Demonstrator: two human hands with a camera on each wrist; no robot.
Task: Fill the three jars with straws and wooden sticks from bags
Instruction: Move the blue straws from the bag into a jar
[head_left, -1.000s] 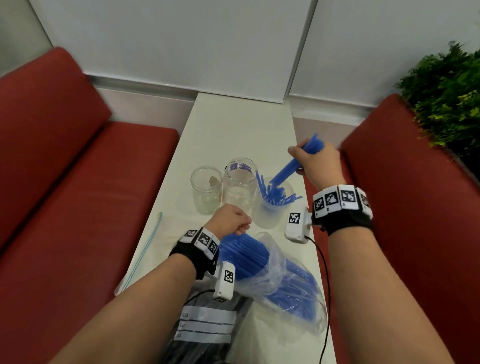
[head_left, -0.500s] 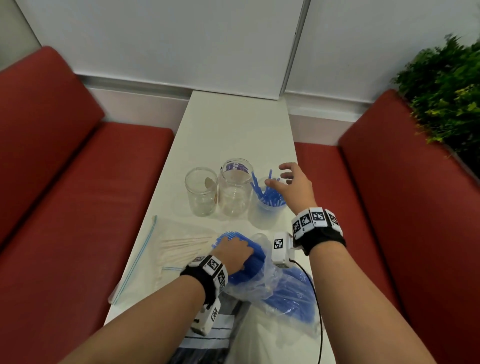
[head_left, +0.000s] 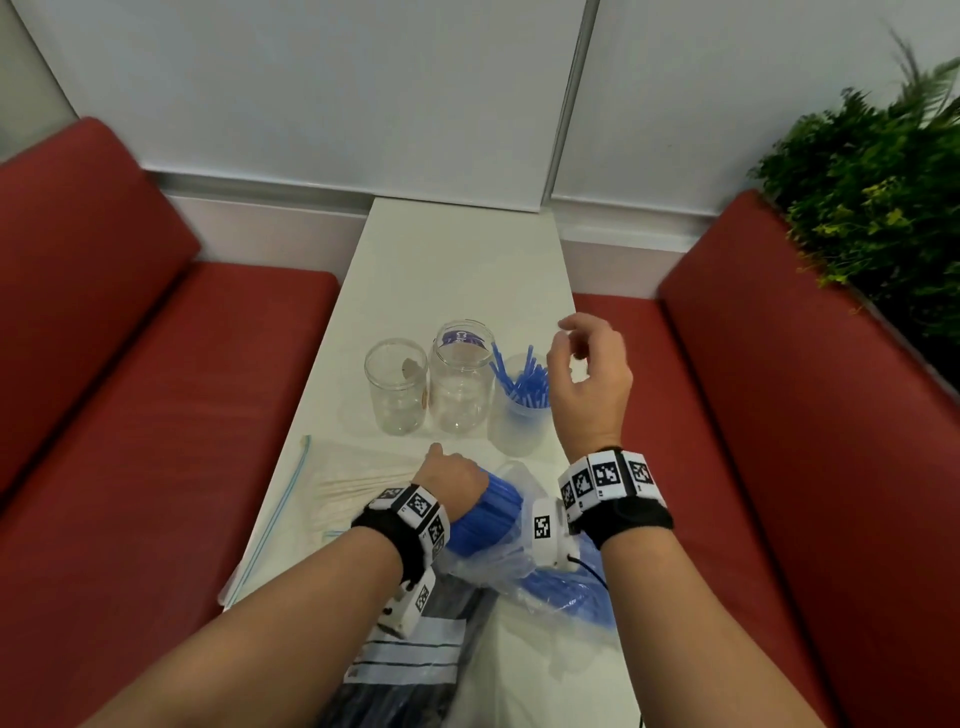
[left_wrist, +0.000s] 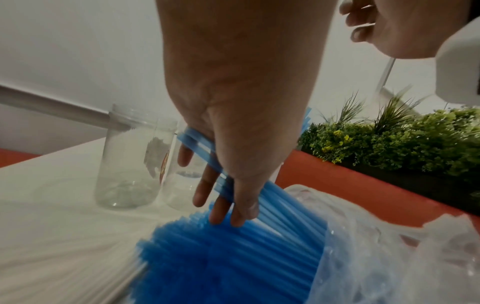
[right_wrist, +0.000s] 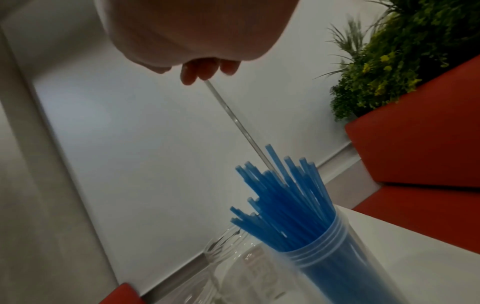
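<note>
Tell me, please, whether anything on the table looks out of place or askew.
Nothing is spilled or damaged. Only the blue straws in the right jar splay unevenly, several leaning left towards the empty middle jar.

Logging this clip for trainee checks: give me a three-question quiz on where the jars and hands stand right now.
1. How many of the three jars hold blue straws? A) none B) one C) all three
2. True or false: the right hand grips a bundle of straws.
3. Fill in: the left hand grips blue straws at the mouth of the ____ plastic bag.

Key: 1 B, only the right jar; the left jar and middle jar hold no straws. 2 False: it hovers empty above the right jar. 3 Clear.
</note>
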